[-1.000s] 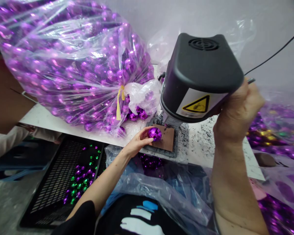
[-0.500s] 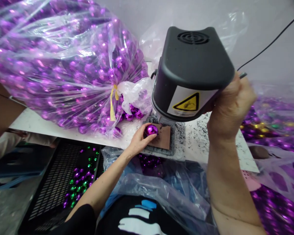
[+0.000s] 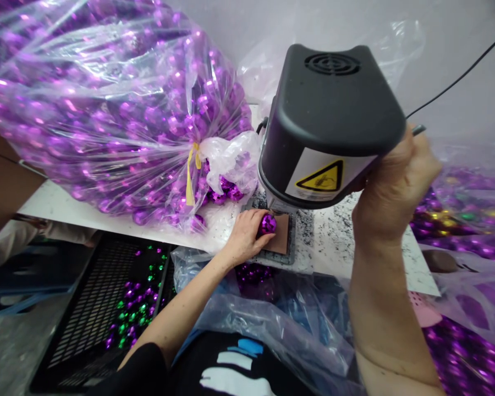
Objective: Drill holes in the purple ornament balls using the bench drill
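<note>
My left hand [image 3: 247, 234] is closed round a shiny purple faceted ball [image 3: 268, 224]. The ball is over a brown board [image 3: 279, 234] on the dark metal base [image 3: 289, 257] of a black bench drill press [image 3: 334, 110]. A thin bit [image 3: 271, 203] comes down from the head close to the top of the ball; whether it touches cannot be made out. On the right side of the machine, my right hand [image 3: 394, 181] is wrapped round a lever [image 3: 418, 130], of which only the end shows past the fingers.
A big tied clear bag of purple balls [image 3: 119, 121] fills the left of the white table [image 3: 330, 242]. Dark shavings lie round the base. Below left stands a black crate [image 3: 86, 308] with purple and green balls. More bagged balls [image 3: 470, 341] are at right. Another person's sleeve [image 3: 4, 247] shows at far left.
My left hand has shifted the purple ball a little right, to beneath the bit. My right hand stays on the lever. The view has moved slightly.
</note>
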`<action>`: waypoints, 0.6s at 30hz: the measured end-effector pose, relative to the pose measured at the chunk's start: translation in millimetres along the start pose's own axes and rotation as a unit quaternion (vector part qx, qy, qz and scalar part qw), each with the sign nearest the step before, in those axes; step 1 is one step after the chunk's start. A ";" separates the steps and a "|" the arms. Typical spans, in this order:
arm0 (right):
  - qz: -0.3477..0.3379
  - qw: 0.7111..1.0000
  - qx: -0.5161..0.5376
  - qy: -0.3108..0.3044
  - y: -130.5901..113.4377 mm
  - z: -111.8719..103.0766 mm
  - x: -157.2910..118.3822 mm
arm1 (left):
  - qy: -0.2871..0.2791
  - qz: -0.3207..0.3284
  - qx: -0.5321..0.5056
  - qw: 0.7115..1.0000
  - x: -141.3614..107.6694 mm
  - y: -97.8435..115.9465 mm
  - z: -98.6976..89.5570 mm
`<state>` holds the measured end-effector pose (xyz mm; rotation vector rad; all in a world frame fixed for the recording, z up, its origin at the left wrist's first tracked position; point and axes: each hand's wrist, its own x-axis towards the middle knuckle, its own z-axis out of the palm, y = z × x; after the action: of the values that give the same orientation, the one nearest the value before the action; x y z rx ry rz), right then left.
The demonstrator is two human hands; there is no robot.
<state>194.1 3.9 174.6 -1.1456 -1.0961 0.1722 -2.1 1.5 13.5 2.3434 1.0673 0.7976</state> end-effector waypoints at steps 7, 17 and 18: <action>-0.006 1.000 -0.013 -0.003 0.9 -0.5 -1.1 | -0.003 -0.058 -0.030 0.998 6.5 6.5 10.5; -0.039 0.999 -0.025 -0.011 -0.6 -6.0 -3.1 | 0.087 -0.094 0.048 0.991 6.8 16.6 31.4; -0.052 0.998 -0.029 -0.011 -1.1 -8.2 -5.9 | 0.089 -0.091 0.049 0.991 6.5 16.4 31.6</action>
<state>197.0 -5.4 172.0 -1.1373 -1.1843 0.0729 30.8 -8.1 2.1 2.2444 1.4036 0.9165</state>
